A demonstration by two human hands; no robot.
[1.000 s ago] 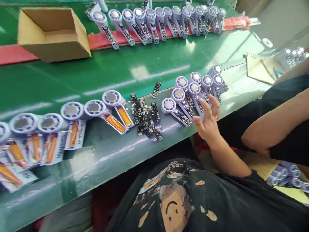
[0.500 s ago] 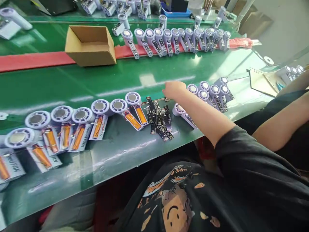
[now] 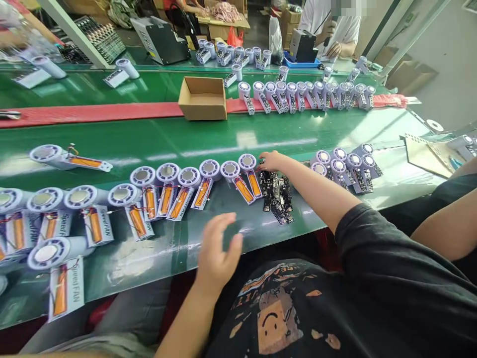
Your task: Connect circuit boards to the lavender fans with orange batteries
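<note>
Several overlapping circuit boards [image 3: 278, 196], partly hidden.

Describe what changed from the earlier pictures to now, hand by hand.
The right hand moved left from beside the grouped fans to the far edge of the circuit boards; whether it holds anything is hidden. The left hand came into view, open and empty, over the bench. The battery-tagged fans and cardboard box stayed put.

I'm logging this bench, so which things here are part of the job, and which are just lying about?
Part of the job:
right hand
left hand, empty
black circuit boards
white fan bodies
orange batteries

Lying about, it seems:
open cardboard box
spiral notepad
red strip
</note>
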